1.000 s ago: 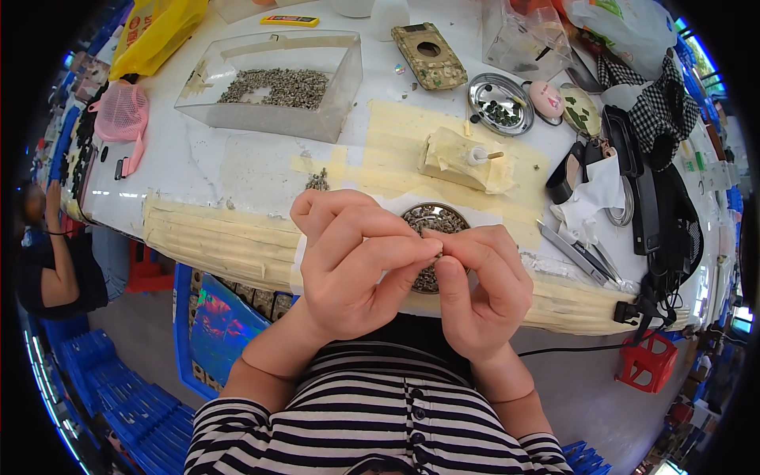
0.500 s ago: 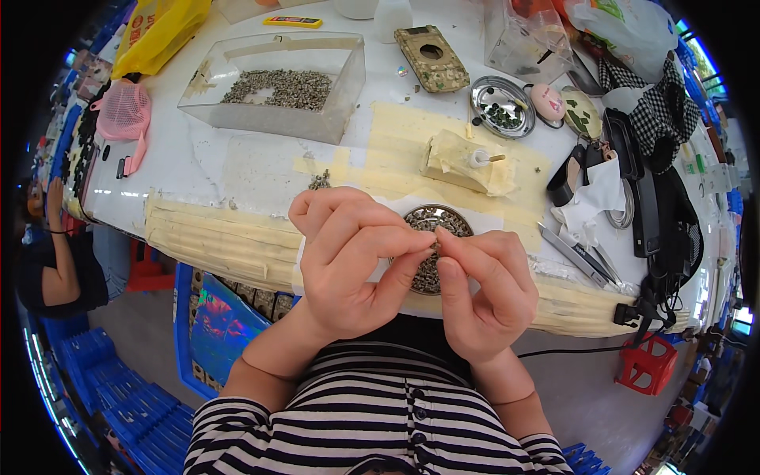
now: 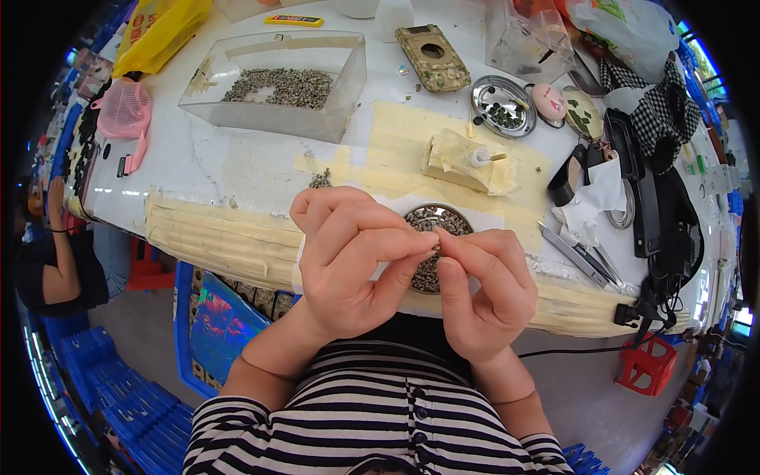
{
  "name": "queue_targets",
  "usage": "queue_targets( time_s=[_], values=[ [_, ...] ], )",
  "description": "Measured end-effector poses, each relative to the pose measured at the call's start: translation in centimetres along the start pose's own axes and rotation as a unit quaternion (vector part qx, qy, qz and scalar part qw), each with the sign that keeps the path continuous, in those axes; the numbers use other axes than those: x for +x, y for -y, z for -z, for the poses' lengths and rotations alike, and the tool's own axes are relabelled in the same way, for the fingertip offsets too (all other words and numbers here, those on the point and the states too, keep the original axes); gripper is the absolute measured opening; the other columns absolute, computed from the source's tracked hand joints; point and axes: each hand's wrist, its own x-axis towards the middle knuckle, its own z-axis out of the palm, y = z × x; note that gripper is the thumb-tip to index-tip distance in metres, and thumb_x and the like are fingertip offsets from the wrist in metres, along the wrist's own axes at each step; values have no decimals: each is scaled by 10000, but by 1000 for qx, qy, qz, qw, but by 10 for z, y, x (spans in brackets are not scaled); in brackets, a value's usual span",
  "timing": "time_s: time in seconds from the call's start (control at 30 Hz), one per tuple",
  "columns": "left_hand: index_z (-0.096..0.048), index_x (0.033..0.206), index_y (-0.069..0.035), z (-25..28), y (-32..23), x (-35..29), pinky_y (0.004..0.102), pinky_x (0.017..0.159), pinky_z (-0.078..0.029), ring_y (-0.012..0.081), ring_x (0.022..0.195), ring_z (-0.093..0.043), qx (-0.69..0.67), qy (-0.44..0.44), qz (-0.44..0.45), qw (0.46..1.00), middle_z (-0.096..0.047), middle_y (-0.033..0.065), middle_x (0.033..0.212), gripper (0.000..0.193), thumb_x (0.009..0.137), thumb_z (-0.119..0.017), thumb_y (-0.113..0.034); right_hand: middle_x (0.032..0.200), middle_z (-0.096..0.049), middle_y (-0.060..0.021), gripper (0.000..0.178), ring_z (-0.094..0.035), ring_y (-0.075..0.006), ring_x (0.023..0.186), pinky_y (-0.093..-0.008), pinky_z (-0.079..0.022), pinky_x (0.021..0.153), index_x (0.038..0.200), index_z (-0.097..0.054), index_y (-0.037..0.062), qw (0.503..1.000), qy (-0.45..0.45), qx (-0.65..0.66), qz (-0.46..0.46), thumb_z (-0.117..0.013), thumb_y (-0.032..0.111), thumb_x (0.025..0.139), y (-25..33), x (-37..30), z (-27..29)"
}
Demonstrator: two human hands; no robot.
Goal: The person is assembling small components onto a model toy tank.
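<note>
Both hands meet fingertip to fingertip over a round metal dish (image 3: 450,218) filled with small grey-brown pieces. My left hand (image 3: 348,265) is closed in a pinch, thumb against forefinger. Facing it, my right hand (image 3: 487,289) pinches at the same spot. Whatever sits between the fingertips is too small to make out. The hands cover much of the dish, which stands on a white sheet (image 3: 487,218). Just beyond the left hand lies a little heap of similar pieces (image 3: 321,180).
A clear box (image 3: 344,111) of grey pieces stands back left. Beyond the dish is a tape-covered block (image 3: 459,162) with a small white bottle (image 3: 480,157). To the right lie tweezers (image 3: 571,253), a metal plate (image 3: 526,119) with dark green bits, and black straps. Another person (image 3: 59,269) sits at far left.
Hardly anything differs. Both hands keep their pinch over the dish, with only a tiny shift at the fingertips.
</note>
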Motion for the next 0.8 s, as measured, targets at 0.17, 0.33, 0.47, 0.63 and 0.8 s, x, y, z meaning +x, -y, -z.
queue_targets(
  time_s=[0.17,0.33,0.47,0.63,0.8],
  values=[
    [-758,937,-164,0,0,0,348,816,-308,177,843,-541,6,-1,-19,1000,-642,-57,881,256,696,-826,-111,834,-680,-86,250,-594,-209,714,-296,-464,652,1010,-763,6,999,12,30,-18,-779,-4,760,-1,0,2],
    [-760,933,-168,-1,0,0,348,832,-298,177,845,-543,25,-3,-35,999,-647,-64,880,242,702,-822,-130,827,-677,-93,195,-599,-216,719,-290,-470,642,974,-752,-1,998,15,41,-36,-772,-6,780,-1,0,3],
    [-757,923,-167,-2,-1,-2,350,839,-296,178,861,-546,26,-5,-26,999,-647,-63,870,236,698,-823,-140,825,-677,-89,170,-606,-218,728,-286,-475,645,930,-733,-1,998,5,48,-36,-782,-19,769,0,2,2],
    [-740,896,-156,-4,0,-1,362,839,-294,191,868,-549,35,0,-17,999,-638,-42,873,217,697,-810,-107,858,-680,-78,202,-605,-210,743,-290,-479,657,934,-731,9,999,-17,35,-14,-799,-26,747,-2,0,2],
    [-730,886,-150,-5,2,0,370,839,-294,200,866,-549,38,-3,-1,999,-626,-31,864,216,694,-800,-80,874,-682,-61,296,-597,-200,744,-292,-472,656,1008,-758,34,999,-7,-8,32,-800,-37,723,1,0,4]
  ],
)
